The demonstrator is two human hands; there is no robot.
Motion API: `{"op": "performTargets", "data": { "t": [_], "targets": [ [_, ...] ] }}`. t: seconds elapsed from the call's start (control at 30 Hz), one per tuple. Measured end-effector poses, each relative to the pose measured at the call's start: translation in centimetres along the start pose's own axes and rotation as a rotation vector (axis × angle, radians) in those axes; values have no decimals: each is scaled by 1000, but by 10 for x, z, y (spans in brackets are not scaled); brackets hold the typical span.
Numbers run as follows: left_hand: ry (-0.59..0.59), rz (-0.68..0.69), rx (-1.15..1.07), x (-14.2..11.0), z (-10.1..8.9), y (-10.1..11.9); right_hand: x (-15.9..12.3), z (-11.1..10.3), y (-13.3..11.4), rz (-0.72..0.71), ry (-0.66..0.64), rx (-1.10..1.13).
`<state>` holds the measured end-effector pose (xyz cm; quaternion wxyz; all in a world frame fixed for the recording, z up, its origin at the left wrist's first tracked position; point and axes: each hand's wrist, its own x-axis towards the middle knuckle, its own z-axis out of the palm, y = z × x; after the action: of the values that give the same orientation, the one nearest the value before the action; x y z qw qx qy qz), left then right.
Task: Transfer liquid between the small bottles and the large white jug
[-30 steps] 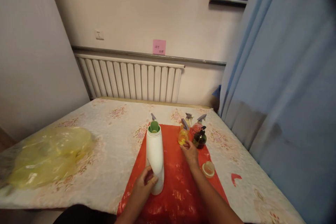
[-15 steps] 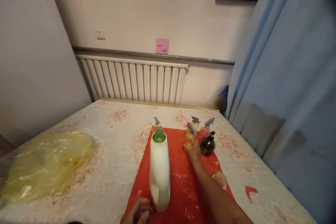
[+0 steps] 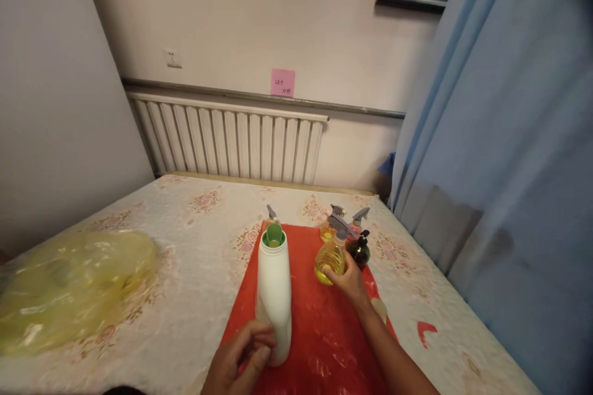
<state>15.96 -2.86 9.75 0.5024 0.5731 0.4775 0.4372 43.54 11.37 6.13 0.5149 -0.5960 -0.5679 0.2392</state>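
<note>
My right hand is wrapped round a spray bottle of yellow liquid with a grey trigger head, which leans to the right. A tall white bottle without a lid stands upright on the red plastic sheet; its mouth has a green inner spout. Beside the lower part of that bottle is my left hand, fingers curved and thumb apart; whether the fingertips touch it I cannot tell. Behind my right hand stand a dark pump bottle, a pink spray bottle and another yellow spray bottle.
One more spray bottle shows behind the white bottle. A round cap is partly hidden by my right forearm. A red scrap lies at right, a crumpled yellow plastic bag at left. A blue curtain hangs along the right side.
My right hand has closed round the yellow spray bottle, and it is now nearer to me and tilted. My left hand let go of the white bottle, then came back beside it.
</note>
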Motion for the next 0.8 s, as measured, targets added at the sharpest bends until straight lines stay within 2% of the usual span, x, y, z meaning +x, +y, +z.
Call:
{"op": "performTargets", "data": {
  "t": [0.07,0.2,0.4,0.5,0.67,0.73,0.8],
  "targets": [
    [17,9,-67,6,9,16,-22,-16,-13,-18,-84,71],
    [70,60,-278,17,26,43,-66,-41,-35,12,-469,459],
    [-195,35,-652,26,40,70,-116,-52,-73,93,-826,771],
    [-344,1,-755,26,43,81,-131,-48,-84,149,-945,865],
    [-630,-12,-805,18,44,97,-143,-36,-85,259,-1128,910],
    [-644,3,-792,16,44,99,-145,-33,-84,267,-1142,910],
    [-596,40,-780,16,44,98,-145,-32,-84,263,-1118,913]
  ]
}}
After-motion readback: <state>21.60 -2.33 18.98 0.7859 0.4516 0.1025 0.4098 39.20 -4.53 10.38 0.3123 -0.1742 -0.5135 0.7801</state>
